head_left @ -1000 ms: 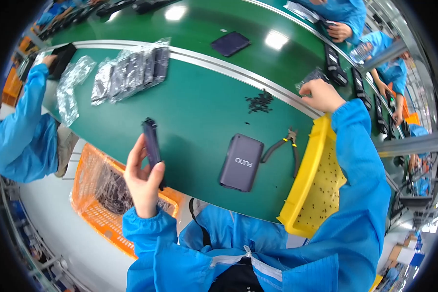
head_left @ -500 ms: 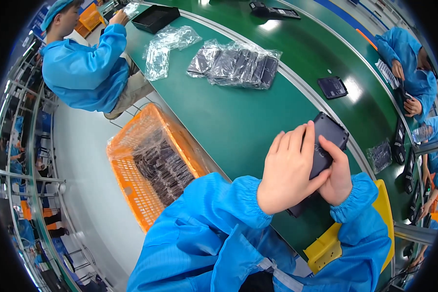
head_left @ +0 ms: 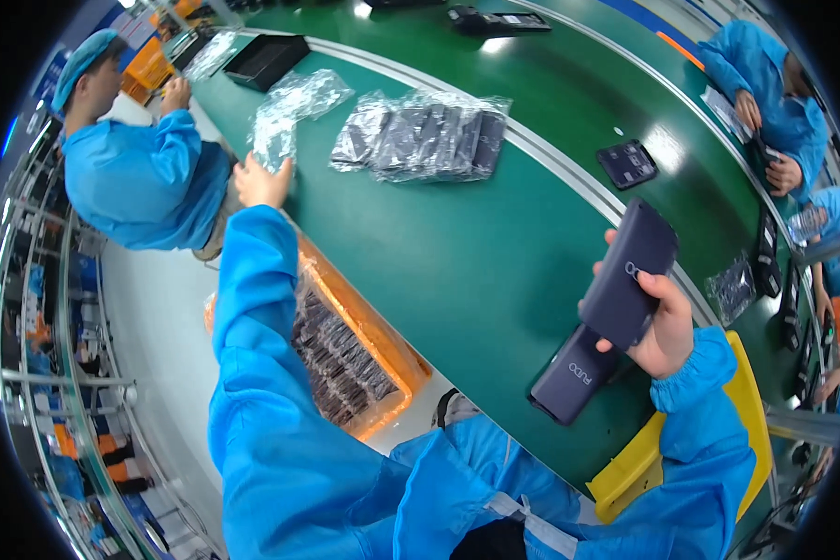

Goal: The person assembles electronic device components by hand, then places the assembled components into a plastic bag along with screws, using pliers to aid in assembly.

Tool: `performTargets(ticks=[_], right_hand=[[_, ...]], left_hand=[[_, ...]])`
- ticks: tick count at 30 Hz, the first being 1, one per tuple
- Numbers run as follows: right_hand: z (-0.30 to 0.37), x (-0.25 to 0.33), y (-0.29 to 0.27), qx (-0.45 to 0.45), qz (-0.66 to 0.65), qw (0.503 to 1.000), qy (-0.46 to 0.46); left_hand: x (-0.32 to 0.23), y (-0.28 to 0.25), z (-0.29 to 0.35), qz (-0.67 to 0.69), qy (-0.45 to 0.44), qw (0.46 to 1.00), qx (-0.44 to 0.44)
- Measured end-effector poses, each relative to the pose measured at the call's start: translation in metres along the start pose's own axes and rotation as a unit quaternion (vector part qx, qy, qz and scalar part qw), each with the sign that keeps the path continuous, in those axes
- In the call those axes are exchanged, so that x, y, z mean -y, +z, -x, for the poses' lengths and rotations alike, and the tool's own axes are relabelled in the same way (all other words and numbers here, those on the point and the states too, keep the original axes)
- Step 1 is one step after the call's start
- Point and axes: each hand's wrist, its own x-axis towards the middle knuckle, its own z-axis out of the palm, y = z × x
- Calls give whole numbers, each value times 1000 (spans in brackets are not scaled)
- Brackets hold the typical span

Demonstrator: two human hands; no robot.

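My right hand (head_left: 665,322) grips a dark blue-grey, flat rectangular handheld device (head_left: 631,271), raised at a tilt above the green table, thumb on its face and fingers round its edges. Partly under it, a second dark piece (head_left: 574,375) of like colour lies on the table; whether the two touch is hidden. Out at the far left, my left hand (head_left: 263,182) is open, fingers apart, by the table's edge. Its fingertips are at the lower end of some crumpled clear plastic bags (head_left: 294,105); contact cannot be made out.
Bagged dark parts (head_left: 425,140) lie mid-table, a black tray (head_left: 267,62) beyond. An orange crate (head_left: 383,345) of bagged parts is beside the table. A yellow bin (head_left: 630,474) sits near my right forearm. A dark cover (head_left: 627,163) lies on the green surface across. Co-workers sit left and right.
My left hand has left the device and swung far left toward the plastic bags. My right hand keeps hold of the device, its face now uncovered. My view has shifted slightly.
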Motion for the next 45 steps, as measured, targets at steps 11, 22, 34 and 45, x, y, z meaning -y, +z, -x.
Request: performTargets(ticks=[11, 22, 34, 45], right_hand=[[3, -4, 8, 120, 4, 992, -25], [59, -32, 18, 129, -78, 987, -51], [137, -40, 9, 35, -3, 994, -100], [186, -36, 19, 58, 103, 982, -148]], left_hand=[[41, 26, -43, -9, -55, 994, 95], [-102, -150, 175, 762, 29, 600, 241], [-148, -214, 344, 615, 288, 664, 312], [-170, -233, 349, 431, 427, 777, 166]])
